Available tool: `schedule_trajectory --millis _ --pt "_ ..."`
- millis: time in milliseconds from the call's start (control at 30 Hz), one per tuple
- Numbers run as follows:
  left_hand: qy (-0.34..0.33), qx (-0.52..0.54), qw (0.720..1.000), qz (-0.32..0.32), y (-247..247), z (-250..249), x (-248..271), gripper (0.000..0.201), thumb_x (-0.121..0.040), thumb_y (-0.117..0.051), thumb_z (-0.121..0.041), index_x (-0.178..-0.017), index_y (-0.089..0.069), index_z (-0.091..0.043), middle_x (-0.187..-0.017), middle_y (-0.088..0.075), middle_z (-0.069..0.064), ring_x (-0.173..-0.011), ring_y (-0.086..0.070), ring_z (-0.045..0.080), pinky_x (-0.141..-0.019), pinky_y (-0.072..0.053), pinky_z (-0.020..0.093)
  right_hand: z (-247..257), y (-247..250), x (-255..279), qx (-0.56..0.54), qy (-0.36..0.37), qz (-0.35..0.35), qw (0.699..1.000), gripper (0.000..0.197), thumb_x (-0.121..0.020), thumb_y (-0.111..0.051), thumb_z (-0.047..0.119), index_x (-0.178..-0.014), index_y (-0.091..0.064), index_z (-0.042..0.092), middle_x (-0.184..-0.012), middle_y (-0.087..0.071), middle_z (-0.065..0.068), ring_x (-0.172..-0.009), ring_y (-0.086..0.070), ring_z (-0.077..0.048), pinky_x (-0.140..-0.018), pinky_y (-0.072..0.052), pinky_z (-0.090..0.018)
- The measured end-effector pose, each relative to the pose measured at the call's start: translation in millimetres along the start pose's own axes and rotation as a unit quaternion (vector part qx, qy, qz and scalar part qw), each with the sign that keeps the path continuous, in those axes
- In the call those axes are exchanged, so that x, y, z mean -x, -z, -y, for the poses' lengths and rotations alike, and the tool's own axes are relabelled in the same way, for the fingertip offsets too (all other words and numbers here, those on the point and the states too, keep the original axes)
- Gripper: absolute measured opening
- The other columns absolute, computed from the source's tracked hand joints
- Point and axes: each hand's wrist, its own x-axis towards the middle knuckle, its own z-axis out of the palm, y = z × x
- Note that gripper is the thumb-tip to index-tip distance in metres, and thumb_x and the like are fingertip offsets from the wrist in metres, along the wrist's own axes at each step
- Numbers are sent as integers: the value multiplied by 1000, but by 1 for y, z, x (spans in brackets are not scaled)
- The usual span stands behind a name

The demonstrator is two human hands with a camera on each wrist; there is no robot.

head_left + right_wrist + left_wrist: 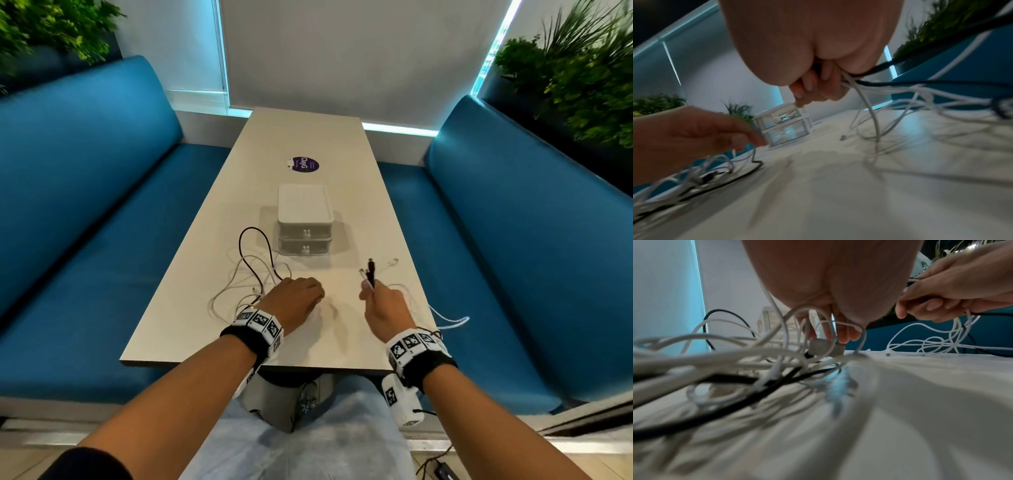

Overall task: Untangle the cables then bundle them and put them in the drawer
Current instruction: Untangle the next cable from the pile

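A tangle of white and black cables (253,277) lies on the table left of centre. My left hand (301,294) rests palm down at its right edge. In the left wrist view its fingertips (844,337) curl down onto grey plug ends (817,346), and a thin cable hangs from them. My right hand (368,293) is raised and grips a bunch of cable ends (370,274), black and white, pointing up. Their cords (869,91) trail right over the table edge. The white two-drawer unit (305,222) stands behind, with both drawers closed.
The beige table (308,137) runs between two blue benches (85,205). A purple round sticker (303,165) lies beyond the drawer unit. A loose white plug (394,262) lies right of the drawers. Plants stand at both back corners.
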Motion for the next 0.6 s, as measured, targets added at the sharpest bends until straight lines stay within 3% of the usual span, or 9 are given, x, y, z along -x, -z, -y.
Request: schedule_trajectory --millis 100,200,300,367,467,600 --pt "3 40 997 -62 12 -3 2 31 -96 -51 -9 -122 -64 -19 -139 -57 -7 -107 -64 25 -84 -53 39 10 -19 2 -12 3 42 999 36 -104 -35 30 -96 -65 11 -99 -70 -15 -96 -63 -36 -80 -47 -35" --pt "32 63 995 -77 30 3 9 38 -94 -49 -5 -125 -62 -24 -143 -51 -17 -110 -63 19 -84 -53 37 8 -27 2 -14 -12 71 997 38 -104 -33 31 -95 -65 13 -100 -69 -12 -96 -62 -33 -76 -41 -31" --pt "54 137 984 -105 43 14 16 36 -90 -50 -1 -115 -67 -21 -122 -67 -10 -105 -66 16 -91 -52 37 8 -32 1 -3 -10 78 997 36 -103 -33 34 -89 -62 18 -97 -69 -8 -94 -62 -31 -75 -40 -31" --pt "75 186 973 -113 51 17 20 31 -87 -51 1 -103 -72 -17 -101 -74 -4 -92 -69 16 -86 -54 36 10 -35 -1 -2 -2 77 997 35 -103 -33 34 -86 -60 20 -96 -69 -7 -93 -62 -30 -74 -39 -31" --pt "79 216 966 -119 66 13 28 24 -83 -50 -3 -86 -72 -12 -83 -73 1 -75 -67 17 -73 -55 35 16 -37 -2 4 21 83 996 34 -104 -33 30 -90 -60 16 -96 -69 -8 -93 -60 -30 -73 -37 -30" --pt "81 168 980 -70 76 11 38 18 -78 -46 -14 -76 -64 -15 -76 -67 -1 -73 -59 22 -68 -51 38 22 -35 0 -5 32 77 996 32 -104 -33 28 -86 -58 18 -87 -63 -4 -86 -58 -29 -71 -35 -30"
